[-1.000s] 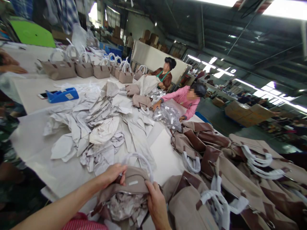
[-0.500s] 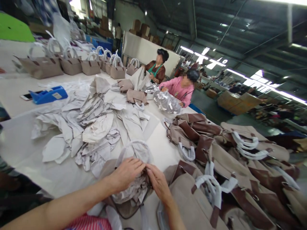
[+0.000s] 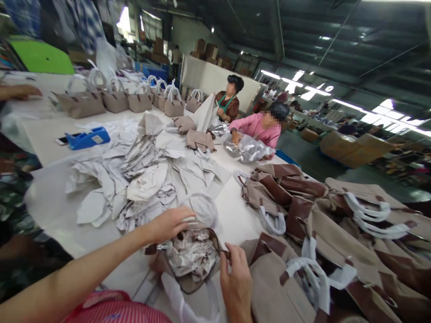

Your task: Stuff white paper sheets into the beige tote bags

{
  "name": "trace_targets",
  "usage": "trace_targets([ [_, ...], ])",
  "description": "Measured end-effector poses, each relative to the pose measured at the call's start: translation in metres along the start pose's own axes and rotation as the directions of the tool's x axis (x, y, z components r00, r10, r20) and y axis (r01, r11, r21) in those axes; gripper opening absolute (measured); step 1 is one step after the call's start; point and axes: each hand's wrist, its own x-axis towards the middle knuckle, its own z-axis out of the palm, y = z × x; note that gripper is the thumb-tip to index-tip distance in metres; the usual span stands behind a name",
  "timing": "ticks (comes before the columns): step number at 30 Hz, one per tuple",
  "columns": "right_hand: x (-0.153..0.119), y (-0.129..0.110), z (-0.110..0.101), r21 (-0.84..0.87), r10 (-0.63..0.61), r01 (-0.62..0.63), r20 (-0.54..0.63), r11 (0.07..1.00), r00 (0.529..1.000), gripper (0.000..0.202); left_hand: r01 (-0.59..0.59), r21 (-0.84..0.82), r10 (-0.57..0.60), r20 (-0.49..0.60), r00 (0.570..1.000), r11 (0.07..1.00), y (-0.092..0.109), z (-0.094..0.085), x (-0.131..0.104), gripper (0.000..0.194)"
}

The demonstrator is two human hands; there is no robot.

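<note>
In front of me a beige handbag [image 3: 156, 264] stands with its mouth open. Crumpled paper [image 3: 193, 253] fills its inside. My left hand [image 3: 173, 222] grips the far rim of the bag, fingers curled over the edge. At the opening's right end, my right hand [image 3: 235, 273] pinches a dark brown tab [image 3: 226, 254] on the rim. A white-wrapped handle [image 3: 204, 206] rises behind the far rim, and another wrapped handle [image 3: 178, 285] hangs over the near side.
A heap of paper sheets [image 3: 148, 179] lies beyond the bag. Beige and brown bags [image 3: 310, 224] pile up at right. A blue tape dispenser [image 3: 88, 138] and a row of bags [image 3: 116, 101] stand at left. Two co-workers [image 3: 259, 128] work across the table; another person's hand [image 3: 22, 92] shows at left.
My hands have moved apart from together over the bag's mouth, the left to the far rim, the right down to the right end. The paper inside is more exposed.
</note>
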Motion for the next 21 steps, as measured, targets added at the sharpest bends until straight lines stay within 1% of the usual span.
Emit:
trace_targets([
  [2,0.001,-0.024,-0.003,0.059,-0.145,0.141,0.072,0.988,0.987,0.021,0.152,-0.009,-0.153,-0.022,0.988,0.988,0.010,-0.023,-0.024,0.022],
  [3,-0.001,-0.035,-0.003,0.118,-0.187,0.171,0.135,0.978,0.973,0.019,0.239,-0.010,-0.239,-0.008,0.971,0.971,0.013,-0.032,-0.038,0.020],
  [4,-0.003,-0.046,0.000,0.183,-0.207,0.171,0.201,0.968,0.957,0.018,0.320,-0.004,-0.320,0.025,0.947,0.947,0.014,-0.037,-0.053,0.020],
  [5,-0.006,-0.056,0.005,0.246,-0.215,0.150,0.265,0.958,0.940,0.019,0.390,0.013,-0.390,0.068,0.918,0.921,0.014,-0.038,-0.067,0.020],
  [6,-0.010,-0.064,0.012,0.299,-0.216,0.118,0.321,0.947,0.922,0.021,0.450,0.042,-0.452,0.112,0.885,0.892,0.012,-0.036,-0.081,0.021],
  [8,-0.020,-0.074,0.030,0.349,-0.214,0.066,0.406,0.935,0.889,0.023,0.523,0.111,-0.534,0.173,0.827,0.845,0.008,-0.022,-0.102,0.024],
  [9,-0.025,-0.076,0.040,0.353,-0.212,0.053,0.431,0.934,0.877,0.026,0.541,0.123,-0.555,0.188,0.811,0.832,0.006,-0.013,-0.110,0.026],
  [10,-0.029,-0.078,0.049,0.350,-0.206,0.041,0.450,0.936,0.869,0.028,0.552,0.109,-0.562,0.195,0.804,0.827,0.004,-0.003,-0.115,0.028],
  [11,-0.032,-0.078,0.057,0.342,-0.194,0.025,0.470,0.939,0.861,0.031,0.556,0.066,-0.557,0.196,0.807,0.828,0.003,0.007,-0.117,0.030],
  [13,-0.034,-0.078,0.069,0.323,-0.152,-0.024,0.507,0.946,0.849,0.037,0.545,-0.074,-0.525,0.190,0.830,0.835,0.002,0.022,-0.118,0.034],
  [15,-0.029,-0.081,0.071,0.308,-0.101,-0.088,0.548,0.947,0.830,0.039,0.518,-0.230,-0.486,0.181,0.855,0.824,0.005,0.029,-0.114,0.034],
  [17,-0.021,-0.085,0.064,0.311,-0.073,-0.149,0.602,0.939,0.795,0.031,0.484,-0.360,-0.448,0.184,0.875,0.797,0.010,0.031,-0.111,0.034],
  [19,-0.012,-0.090,0.052,0.322,-0.067,-0.187,0.637,0.928,0.768,0.020,0.451,-0.470,-0.402,0.208,0.892,0.759,0.016,0.031,-0.108,0.033],
  [20,-0.009,-0.092,0.045,0.327,-0.062,-0.200,0.642,0.924,0.764,0.016,0.431,-0.512,-0.374,0.217,0.902,0.743,0.019,0.031,-0.107,0.033],
  [21,-0.008,-0.094,0.038,0.326,-0.055,-0.201,0.632,0.924,0.773,0.014,0.410,-0.548,-0.346,0.220,0.912,0.730,0.022,0.032,-0.106,0.035],
])
